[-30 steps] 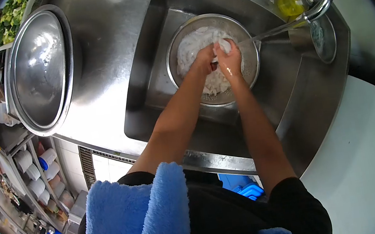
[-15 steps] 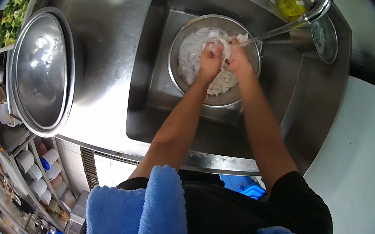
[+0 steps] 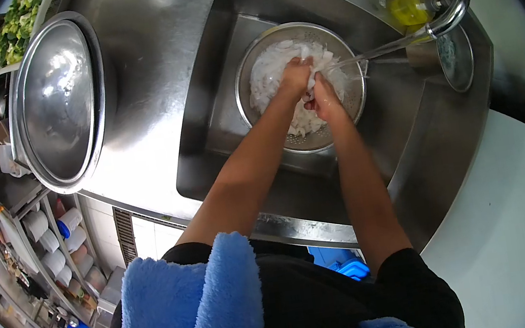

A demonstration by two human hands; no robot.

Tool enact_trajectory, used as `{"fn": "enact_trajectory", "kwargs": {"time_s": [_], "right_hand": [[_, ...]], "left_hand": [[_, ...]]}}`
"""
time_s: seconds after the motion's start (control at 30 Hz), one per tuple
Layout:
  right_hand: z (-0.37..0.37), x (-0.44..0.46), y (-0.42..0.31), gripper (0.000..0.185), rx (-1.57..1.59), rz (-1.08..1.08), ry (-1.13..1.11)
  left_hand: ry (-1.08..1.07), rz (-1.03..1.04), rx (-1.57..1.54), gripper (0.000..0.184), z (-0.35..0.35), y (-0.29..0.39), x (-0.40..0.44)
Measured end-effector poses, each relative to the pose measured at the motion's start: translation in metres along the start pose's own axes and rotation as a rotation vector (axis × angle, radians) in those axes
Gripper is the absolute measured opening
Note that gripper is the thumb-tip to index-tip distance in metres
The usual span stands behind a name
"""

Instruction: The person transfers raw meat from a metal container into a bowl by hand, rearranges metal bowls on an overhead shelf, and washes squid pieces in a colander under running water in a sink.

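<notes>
Over a round metal colander [image 3: 245, 67] in the sink, both hands work close together at its centre. My left hand [image 3: 297, 77] is curled over pale, wet white pieces [image 3: 268, 68] that fill much of the colander. Just to the right, my right hand [image 3: 325, 99] has its fingers bent round some of the same white pieces. A stream of water from the faucet [image 3: 449, 18] lands beside the fingers. The undersides of both hands and part of what they grip are hidden.
The steel sink [image 3: 222, 162] surrounds the colander. Large metal trays or lids [image 3: 58, 98] lie on the left counter, near green vegetables [image 3: 16, 30]. A yellow liquid bottle [image 3: 410, 8] and a strainer [image 3: 455, 57] are at the right, by the faucet.
My right hand has moved down and left from under the water stream. My left hand has turned over the white pieces, palm side downward. The colander stays in place.
</notes>
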State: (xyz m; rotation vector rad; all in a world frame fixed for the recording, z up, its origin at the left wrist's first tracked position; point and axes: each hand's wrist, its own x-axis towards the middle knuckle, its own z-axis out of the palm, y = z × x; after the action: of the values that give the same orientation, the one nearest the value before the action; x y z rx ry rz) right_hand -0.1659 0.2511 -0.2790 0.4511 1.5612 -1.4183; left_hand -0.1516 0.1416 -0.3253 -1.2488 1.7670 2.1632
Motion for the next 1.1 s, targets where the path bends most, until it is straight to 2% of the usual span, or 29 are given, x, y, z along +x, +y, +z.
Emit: {"fn": "enact_trajectory", "kwargs": {"time_s": [0.07, 0.17, 0.2, 0.27, 0.37, 0.47, 0.5, 0.53, 0.57, 0.63, 0.67, 0.73, 0.87, 0.97, 1.03, 1.07, 1.1], "right_hand": [[0.011, -0.008, -0.006, 0.056, -0.149, -0.010, 0.128], [0.027, -0.019, -0.014, 0.059, -0.244, -0.054, 0.301], [0.028, -0.020, -0.014, 0.059, -0.253, -0.072, 0.353], [0.029, -0.023, -0.015, 0.057, -0.182, -0.055, 0.306], [0.018, -0.008, -0.013, 0.051, -0.061, -0.013, 0.208], [0.006, 0.015, -0.002, 0.046, 0.172, 0.112, 0.227], [0.001, 0.025, -0.001, 0.045, 0.267, 0.158, 0.254], [-0.009, 0.033, 0.006, 0.046, 0.299, 0.135, 0.132], [-0.015, 0.045, 0.011, 0.046, 0.317, 0.137, 0.105], [-0.011, 0.036, 0.000, 0.046, 0.349, 0.144, 0.057], [-0.006, 0.030, -0.006, 0.049, 0.222, 0.161, 0.041], [0.008, 0.012, -0.019, 0.055, -0.031, 0.190, 0.010], [0.010, 0.008, -0.010, 0.052, 0.049, 0.021, -0.029], [0.016, -0.006, -0.014, 0.054, 0.002, -0.024, -0.042], [0.017, -0.008, -0.012, 0.060, 0.022, -0.051, -0.034], [0.020, -0.009, -0.009, 0.057, 0.038, -0.082, 0.009], [0.024, -0.012, -0.005, 0.053, 0.055, -0.112, 0.055]], "left_hand": [[0.035, -0.072, 0.045, 0.044, 0.000, -0.012, 0.016], [-0.065, -0.163, 0.129, 0.060, -0.015, 0.046, -0.024], [-0.091, -0.141, 0.191, 0.058, -0.017, 0.044, -0.026], [-0.141, -0.092, 0.319, 0.054, -0.020, 0.043, -0.028], [0.175, 0.084, -0.009, 0.050, 0.004, -0.006, -0.020], [0.044, 0.063, 0.024, 0.052, -0.010, 0.041, -0.069], [0.065, 0.145, 0.025, 0.053, -0.008, 0.035, -0.067], [0.084, 0.225, 0.025, 0.054, -0.003, 0.022, -0.064], [0.102, 0.304, 0.025, 0.054, 0.002, 0.009, -0.060], [0.159, 0.329, -0.056, 0.052, 0.010, -0.011, -0.049], [0.191, 0.342, -0.099, 0.051, 0.012, -0.017, -0.042], [0.269, 0.266, 0.127, 0.050, 0.002, -0.012, -0.038], [0.334, 0.191, 0.352, 0.046, -0.005, -0.005, -0.034], [0.343, 0.103, 0.135, 0.040, -0.004, -0.013, -0.030], [0.300, 0.091, 0.146, 0.039, -0.006, -0.017, -0.024], [0.279, 0.087, 0.151, 0.038, -0.007, -0.018, -0.019], [0.221, 0.033, 0.026, 0.037, -0.008, -0.018, -0.015]]}}
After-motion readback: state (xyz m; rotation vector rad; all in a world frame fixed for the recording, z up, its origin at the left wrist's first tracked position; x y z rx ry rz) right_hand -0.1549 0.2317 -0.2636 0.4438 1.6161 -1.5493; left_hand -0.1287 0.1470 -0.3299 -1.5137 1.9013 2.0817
